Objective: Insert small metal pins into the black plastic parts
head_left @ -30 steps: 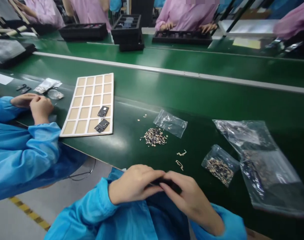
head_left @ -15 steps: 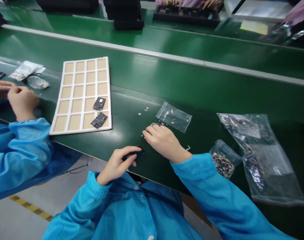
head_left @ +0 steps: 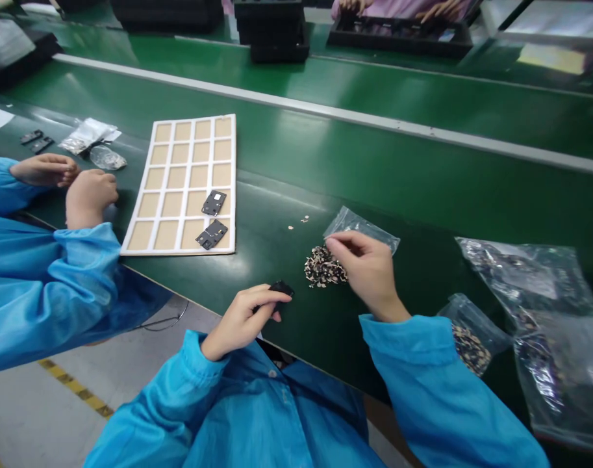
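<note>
Near the table's front edge, my left hand (head_left: 245, 318) pinches a small black plastic part (head_left: 281, 288), much of it covered by the fingers. My right hand (head_left: 367, 266) is over the right side of a loose pile of tiny black and beige pieces (head_left: 324, 268). Its thumb and forefinger are pressed together; whatever lies between them is too small to make out. Behind this hand lies a clear zip bag (head_left: 352, 221), partly covered by it. Two black plates, an upper one (head_left: 214, 203) and a lower one (head_left: 212, 234), rest on the white-framed tray to the left.
The gridded tray (head_left: 180, 253) lies left of my hands. On the right are a small bag of tiny pieces (head_left: 470, 348) and a large clear bag (head_left: 544, 325). A co-worker's hands (head_left: 89, 195) are at far left. Black trays (head_left: 398, 36) stand across the table.
My right hand has lifted off the pile and shifted right, uncovering the pieces. My left hand still holds the black part. The whole view has swung slightly left.
</note>
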Demonstrator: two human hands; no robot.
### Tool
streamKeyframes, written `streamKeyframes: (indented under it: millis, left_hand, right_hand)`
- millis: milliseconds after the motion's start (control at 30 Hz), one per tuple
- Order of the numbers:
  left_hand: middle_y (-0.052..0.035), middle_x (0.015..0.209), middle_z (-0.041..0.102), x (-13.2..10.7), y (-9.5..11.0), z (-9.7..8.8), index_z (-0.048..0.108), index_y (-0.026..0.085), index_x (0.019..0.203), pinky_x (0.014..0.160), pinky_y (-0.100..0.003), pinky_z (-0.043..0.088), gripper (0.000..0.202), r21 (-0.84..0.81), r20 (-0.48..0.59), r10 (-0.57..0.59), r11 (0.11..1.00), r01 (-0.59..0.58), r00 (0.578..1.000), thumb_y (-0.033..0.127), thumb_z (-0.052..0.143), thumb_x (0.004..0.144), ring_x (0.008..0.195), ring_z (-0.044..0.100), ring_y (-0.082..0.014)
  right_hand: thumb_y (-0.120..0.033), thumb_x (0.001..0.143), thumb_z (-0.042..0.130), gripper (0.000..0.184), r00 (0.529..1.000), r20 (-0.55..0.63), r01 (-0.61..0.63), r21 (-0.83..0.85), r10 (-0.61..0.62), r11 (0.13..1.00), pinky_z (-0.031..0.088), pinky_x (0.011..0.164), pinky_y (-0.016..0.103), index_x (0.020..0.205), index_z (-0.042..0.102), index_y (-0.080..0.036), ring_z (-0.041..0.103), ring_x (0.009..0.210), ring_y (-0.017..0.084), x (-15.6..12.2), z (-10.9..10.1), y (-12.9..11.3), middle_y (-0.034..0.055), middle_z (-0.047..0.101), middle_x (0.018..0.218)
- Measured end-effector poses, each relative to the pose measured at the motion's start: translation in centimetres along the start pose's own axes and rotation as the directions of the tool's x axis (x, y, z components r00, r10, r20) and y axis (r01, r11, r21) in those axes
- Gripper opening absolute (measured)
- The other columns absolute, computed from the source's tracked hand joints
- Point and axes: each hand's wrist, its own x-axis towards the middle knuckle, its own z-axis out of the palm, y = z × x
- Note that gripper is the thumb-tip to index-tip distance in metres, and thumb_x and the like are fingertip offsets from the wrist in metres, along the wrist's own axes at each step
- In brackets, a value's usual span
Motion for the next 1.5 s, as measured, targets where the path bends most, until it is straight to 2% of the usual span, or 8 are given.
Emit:
streamKeyframes:
  millis: [133,500,767,933,1033,1100,1233,1500]
  left_hand:
    - [-0.0037,0.071,0.063,0.6,0.5,0.4,0.072,0.014,0.098,0.061,-0.022,0.048,0.031,0.088,-0.063,-0.065,0.994,0.070,0.996,0.015,0.042,0.090,0.065,0.061,-0.0120]
    - [-0.0034,0.080,0.065,3.2,2.6,2.1,0.073,0.016,0.095,0.063,-0.024,0.048,0.023,0.142,-0.177,-0.069,0.985,0.095,0.982,0.034,0.071,0.080,0.070,0.061,-0.0139]
    - [-0.0032,0.078,0.068,3.9,3.9,3.9,0.073,0.016,0.081,0.064,-0.022,0.048,0.010,0.029,-0.161,0.002,1.000,0.003,0.987,0.024,0.067,0.083,0.072,0.062,-0.0132]
    - [-0.0023,0.076,0.064,3.3,4.7,3.0,0.070,0.016,0.082,0.060,-0.021,0.046,0.012,0.222,0.008,0.063,0.973,-0.063,0.998,0.020,0.060,0.088,0.066,0.060,-0.0117]
    - [-0.0036,0.082,0.064,3.2,5.5,2.4,0.068,0.016,0.083,0.063,-0.022,0.049,0.017,0.409,0.211,0.097,0.895,-0.178,0.973,0.020,0.053,0.092,0.072,0.062,-0.0134]
    - [-0.0039,0.082,0.063,3.3,6.0,2.3,0.067,0.016,0.083,0.063,-0.023,0.049,0.020,0.500,0.295,0.095,0.832,-0.239,0.951,0.019,0.050,0.093,0.072,0.063,-0.0143]
    - [-0.0033,0.080,0.061,3.1,6.3,2.2,0.067,0.015,0.085,0.060,-0.023,0.048,0.020,0.570,0.310,0.082,0.781,-0.255,0.947,0.021,0.050,0.094,0.068,0.062,-0.0141]
    - [-0.0035,0.084,0.063,2.4,5.9,2.6,0.067,0.016,0.089,0.063,-0.023,0.051,0.017,0.521,0.257,0.098,0.824,-0.223,0.961,0.022,0.051,0.094,0.071,0.063,-0.0133]
  right_hand:
    - [-0.039,0.066,0.070,0.022,0.956,-0.009,-0.275,0.328,0.295,0.904,0.034,0.048,0.025,0.071,0.068,-0.018,0.046,0.052,0.010,0.7,-0.6,0.9,0.0010,0.063,0.066]
    - [-0.039,0.064,0.074,0.022,0.947,0.090,-0.316,0.445,0.309,0.838,0.032,0.046,0.023,0.072,0.070,-0.019,0.040,0.051,0.008,-1.4,-1.0,-1.0,-0.0017,0.057,0.061]
    - [-0.027,0.074,0.067,0.007,0.978,0.134,-0.208,0.553,0.160,0.807,0.045,0.058,0.025,0.071,0.069,-0.021,0.052,0.060,0.011,-4.9,-0.1,-2.4,-0.0009,0.062,0.071]
    - [-0.026,0.085,0.060,0.018,0.983,0.089,0.146,0.145,-0.160,0.979,0.052,0.069,0.031,0.101,0.066,-0.020,0.062,0.083,0.019,-6.1,-2.4,-2.2,0.0063,0.067,0.097]
    - [-0.022,0.093,0.057,0.018,0.843,0.245,0.531,-0.242,-0.479,0.812,0.049,0.077,0.034,0.109,0.063,-0.017,0.062,0.092,0.022,-6.7,-4.0,-2.9,0.0097,0.068,0.104]
    - [-0.018,0.096,0.053,0.013,0.758,0.374,0.650,-0.358,-0.535,0.671,0.046,0.070,0.032,0.096,0.065,-0.015,0.062,0.080,0.020,-7.0,-4.5,-3.4,0.0077,0.069,0.090]
    - [-0.017,0.097,0.050,0.022,0.757,0.471,0.643,-0.410,-0.453,0.647,0.037,0.060,0.032,0.081,0.065,-0.014,0.057,0.066,0.017,-7.5,-4.6,-3.6,0.0043,0.065,0.073]
    - [-0.020,0.095,0.051,0.019,0.837,0.469,0.463,-0.331,-0.282,0.822,0.040,0.060,0.027,0.090,0.069,-0.017,0.060,0.065,0.014,-8.0,-4.7,-2.7,0.0017,0.068,0.076]
